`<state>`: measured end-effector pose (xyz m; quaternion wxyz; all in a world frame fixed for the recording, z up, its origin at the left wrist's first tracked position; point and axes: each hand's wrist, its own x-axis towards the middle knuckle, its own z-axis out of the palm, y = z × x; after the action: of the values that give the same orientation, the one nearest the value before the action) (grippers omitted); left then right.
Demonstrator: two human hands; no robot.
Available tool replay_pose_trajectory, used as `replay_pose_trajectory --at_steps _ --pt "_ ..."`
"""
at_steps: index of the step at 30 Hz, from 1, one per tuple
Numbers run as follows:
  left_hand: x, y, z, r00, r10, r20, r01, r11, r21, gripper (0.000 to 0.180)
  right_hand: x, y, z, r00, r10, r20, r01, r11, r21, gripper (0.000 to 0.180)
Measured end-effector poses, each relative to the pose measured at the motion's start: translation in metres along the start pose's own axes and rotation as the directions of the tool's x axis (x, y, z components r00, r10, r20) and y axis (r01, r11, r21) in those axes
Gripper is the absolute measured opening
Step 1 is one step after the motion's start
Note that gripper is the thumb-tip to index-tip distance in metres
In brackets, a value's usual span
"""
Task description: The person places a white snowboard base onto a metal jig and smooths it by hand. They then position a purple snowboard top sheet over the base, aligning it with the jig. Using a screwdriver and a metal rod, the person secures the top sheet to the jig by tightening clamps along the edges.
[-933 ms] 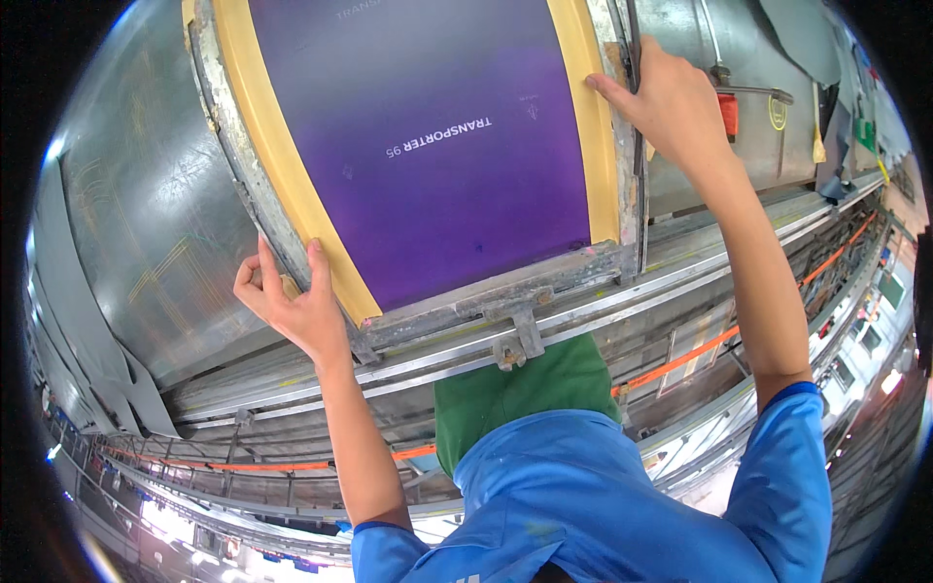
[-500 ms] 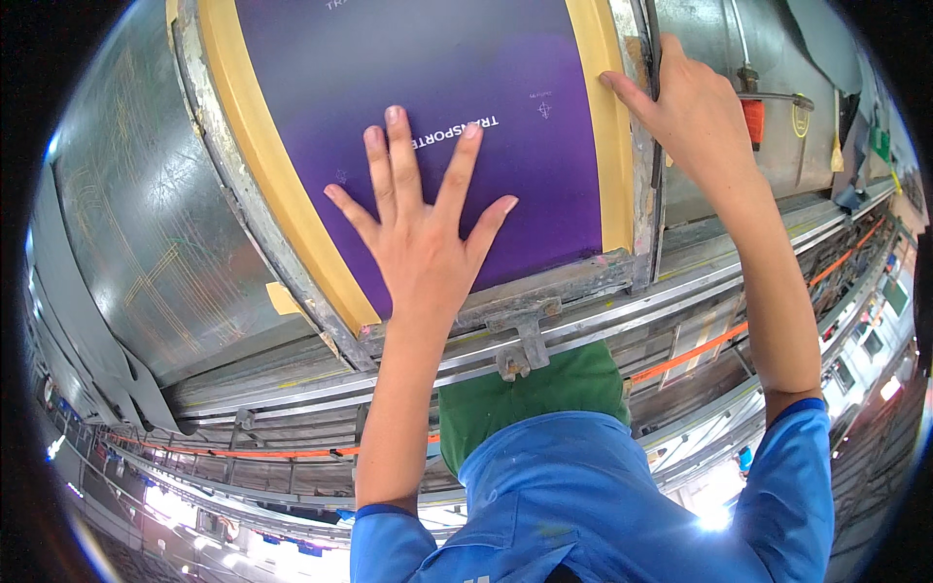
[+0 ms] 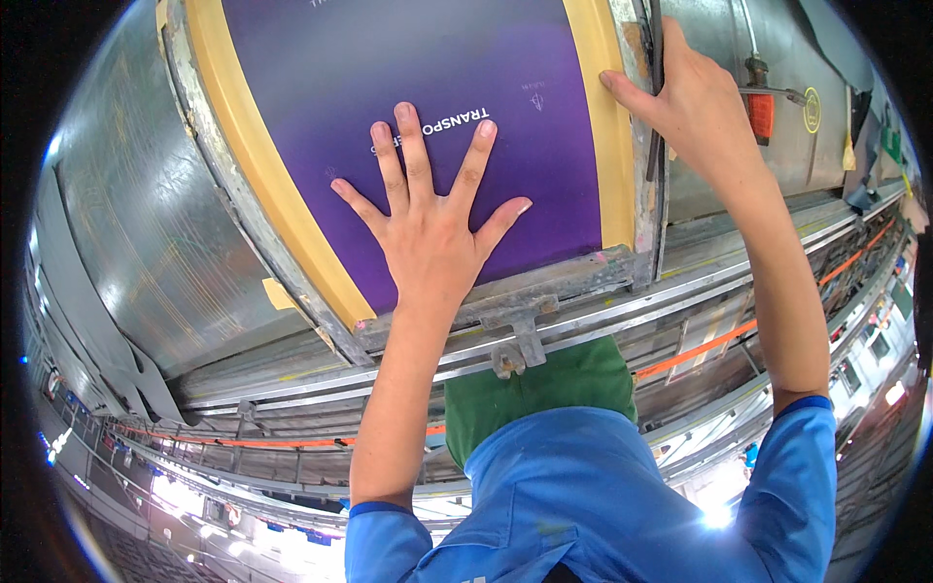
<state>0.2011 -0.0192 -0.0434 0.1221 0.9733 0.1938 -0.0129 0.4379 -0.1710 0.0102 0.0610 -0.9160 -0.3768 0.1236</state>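
My left hand lies palm down on a dark purple sheet with white lettering, its fingers spread. Around the sheet runs a worn, paint-spotted metal frame. Yellow tape-like bands line both long sides of the sheet. At the frame's right side is my right hand, closed over the side rail beside a thin dark strip. Its thumb tip rests on the right yellow band. The other fingers curl past the rail's outer side and are partly hidden.
Bare metal table surface extends left of the frame. To the right sits a tool with a red part. A metal bracket projects from the frame's near end over long metal rails. Grey strips hang at far left.
My left hand has slid slightly right across the purple sheet, its fingers still spread. My right hand keeps its place on the frame. The whole view has shifted a little.
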Motion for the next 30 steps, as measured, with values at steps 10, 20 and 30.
replay_pose_trajectory --at_steps 10,20,30 --pt "-0.002 -0.001 0.002 0.997 0.061 -0.045 -0.061 0.998 -0.005 0.078 -0.006 -0.007 -0.016 0.991 0.104 0.084 -0.103 0.995 -0.017 0.072" --pt "-0.050 -0.070 -0.069 0.932 -0.188 -0.310 0.094 0.951 -0.294 0.072 -0.174 -0.053 -0.165 0.906 0.372 -0.203 -0.107 0.664 0.740 0.042" --pt "-0.166 -0.103 -0.058 0.861 -0.488 0.143 0.428 0.543 -0.723 0.080 -0.283 -0.116 -0.170 0.899 0.437 -0.016 -0.012 0.062 0.998 0.035"
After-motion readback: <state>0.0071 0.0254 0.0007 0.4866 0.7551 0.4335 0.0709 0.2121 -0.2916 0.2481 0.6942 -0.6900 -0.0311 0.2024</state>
